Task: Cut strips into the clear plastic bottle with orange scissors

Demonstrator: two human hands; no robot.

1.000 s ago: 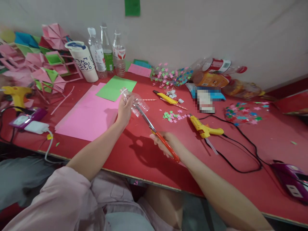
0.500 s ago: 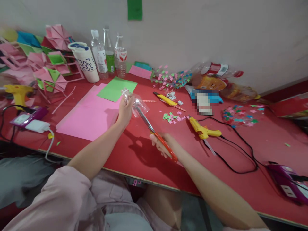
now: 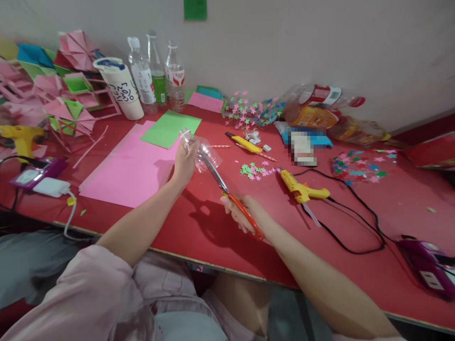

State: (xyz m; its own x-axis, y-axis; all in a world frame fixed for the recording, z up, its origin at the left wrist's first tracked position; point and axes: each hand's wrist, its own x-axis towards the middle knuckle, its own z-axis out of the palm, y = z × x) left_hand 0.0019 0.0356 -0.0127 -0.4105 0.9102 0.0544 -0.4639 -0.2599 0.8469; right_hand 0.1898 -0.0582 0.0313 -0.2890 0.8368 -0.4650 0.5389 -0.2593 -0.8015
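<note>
My left hand (image 3: 185, 163) is closed around the neck end of a clear plastic bottle piece (image 3: 210, 152), held above the red table. Fingers wrapped round the orange handles, my right hand (image 3: 245, 213) grips a pair of scissors (image 3: 217, 176). Their metal blades reach up and left to the plastic; whether they are cutting into it I cannot tell. Pink paper (image 3: 128, 166) and a green sheet (image 3: 171, 129) lie left of my left hand. Beyond the scissors are loose paper stars (image 3: 254, 170) and a yellow utility knife (image 3: 247, 143).
A yellow glue gun (image 3: 302, 188) with a black cable lies at right, near a purple power strip (image 3: 424, 265). Upright bottles (image 3: 175, 78) and a white tumbler (image 3: 122, 90) stand at the back left. Folded paper lanterns (image 3: 69, 111) crowd the far left.
The view has shifted slightly. My hands keep nearly the same pose, with the bottle piece in the left and the scissors in the right.
</note>
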